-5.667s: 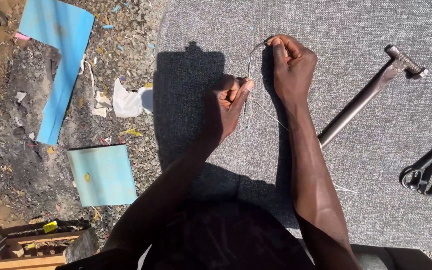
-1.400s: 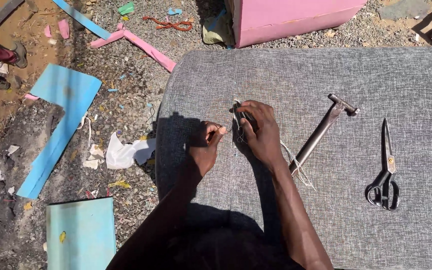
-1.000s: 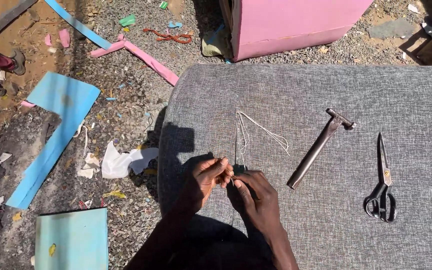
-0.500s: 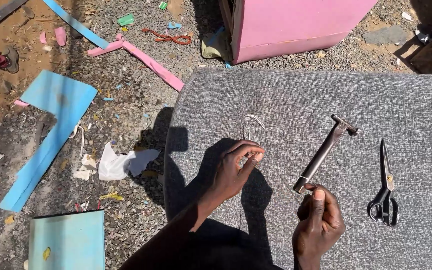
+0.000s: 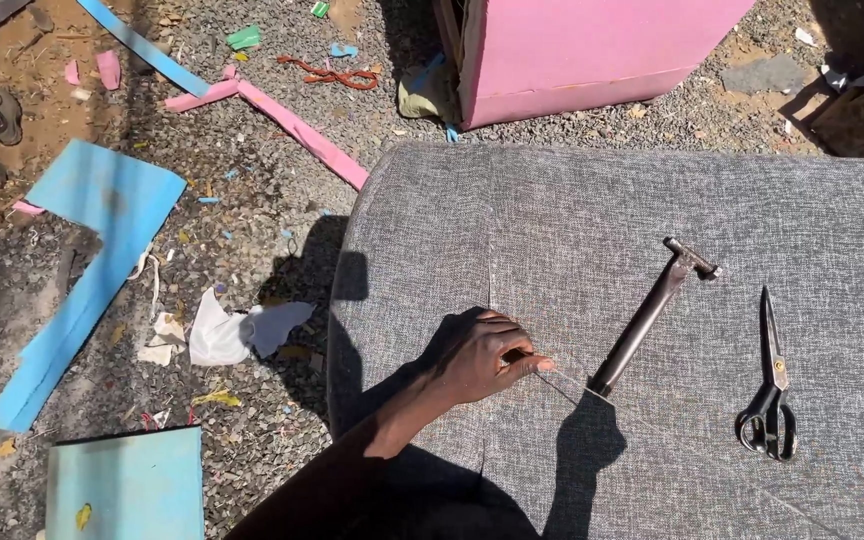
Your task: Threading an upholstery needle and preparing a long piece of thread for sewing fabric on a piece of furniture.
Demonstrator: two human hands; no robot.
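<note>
Head view: the left hand (image 5: pixel 480 358) rests on the grey cushion (image 5: pixel 572 230), its grip pinched together on a thin thread (image 5: pixel 577 385) at the fingertips (image 5: pixel 542 366). The thread runs taut from the pinch away to the right, over the fabric and past the hammer (image 5: pixel 652 315), then fades out toward the lower right corner. Whether a needle sits inside the pinch, I cannot tell. The right hand is out of view.

The thread looks light, limp and slippery, likely to slide through a loose pinch, so it is best held close to the fabric, right where the fingertips have it. The cushion cover looks soft and coarse-woven.

The hammer lies just right of the grip, its handle end nearest. Scissors (image 5: pixel 770 385) lie further right, well apart.
</note>
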